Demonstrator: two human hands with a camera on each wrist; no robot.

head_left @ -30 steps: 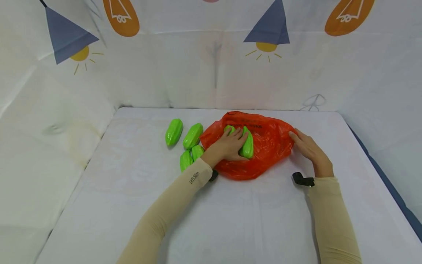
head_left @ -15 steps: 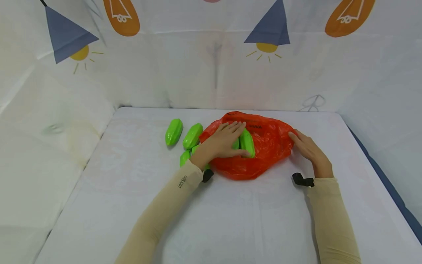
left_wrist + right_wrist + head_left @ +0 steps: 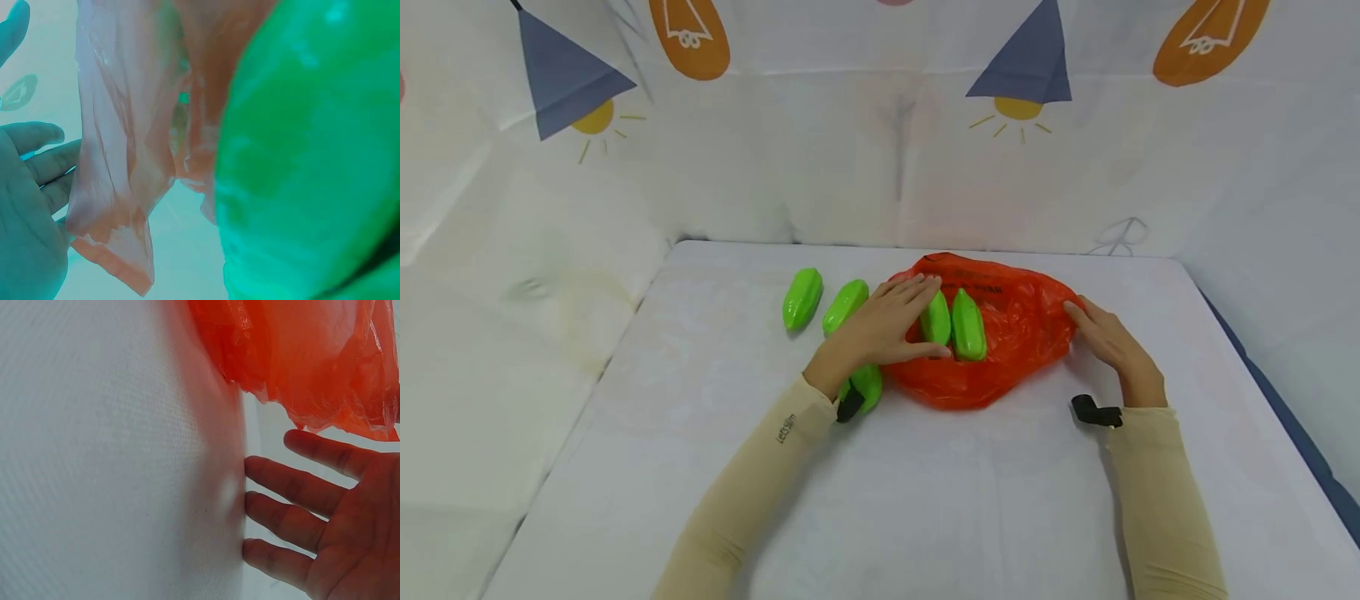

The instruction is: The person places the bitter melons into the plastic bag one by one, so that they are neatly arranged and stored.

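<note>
Two glossy green ridged fruits, a left one (image 3: 936, 321) and a right one (image 3: 969, 325), lie side by side at the red plastic bag (image 3: 1026, 321). My left hand (image 3: 876, 329) lies over the bag's left side, fingers extended, with the thumb pointing toward the left fruit. In the left wrist view its fingers (image 3: 53, 164) are partly behind the bag's hanging edge. At the bag's right end, my right hand (image 3: 1112, 346) touches the plastic with thumb and forefinger. The right wrist view has its fingers (image 3: 294, 487) spread and straight below the bag's edge.
More green fruits sit left of the bag: one far left (image 3: 802, 298), one beside it (image 3: 846, 307), and one (image 3: 867, 383) partly covered by my left wrist and its black camera (image 3: 850, 404). A white cloth covers the table (image 3: 1000, 500); a printed curtain (image 3: 835, 167) hangs behind.
My left hand has drawn back leftward from the two fruits, uncovering both. My right hand stays at the bag's right end. The head view has shifted slightly.
</note>
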